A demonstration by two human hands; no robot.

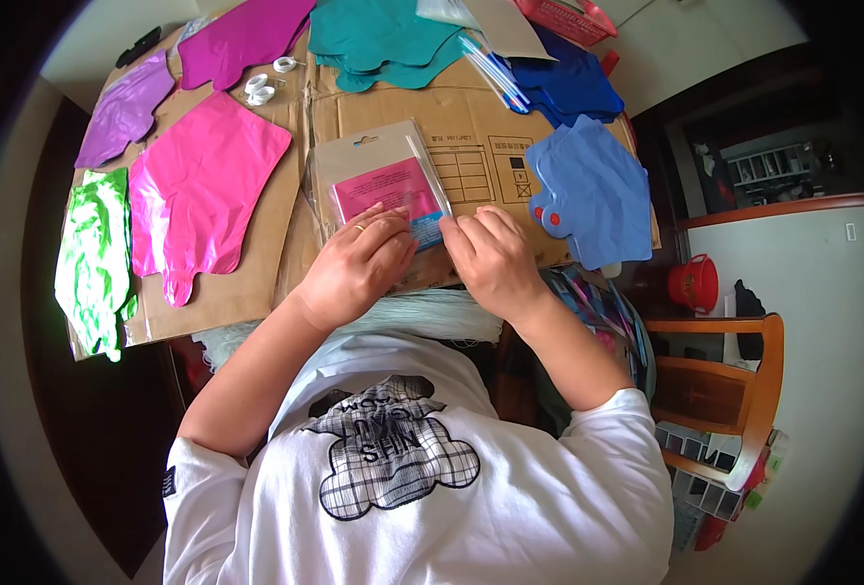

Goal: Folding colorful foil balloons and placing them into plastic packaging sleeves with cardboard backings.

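In front of me on the cardboard lies a clear plastic packaging bag (369,156) with a hang hole at its far end. A pink printed sheet (378,185) and something blue show inside it. My left hand (362,265) is closed, its fingers pinching the bag's near left part. At the near right corner my right hand (495,258) is also closed, thumb and forefinger together on the bag's edge. The fingers hide most of the near edge.
Flat foil balloons lie around the cardboard (291,210): pink (208,185), green (93,253), purple (125,112), magenta (242,44), teal (383,44), dark blue (569,83) and light blue (593,190). White ribbon rolls (258,90), thin sticks (495,73), a red basket (573,18) and a wooden chair (710,375) stand nearby.
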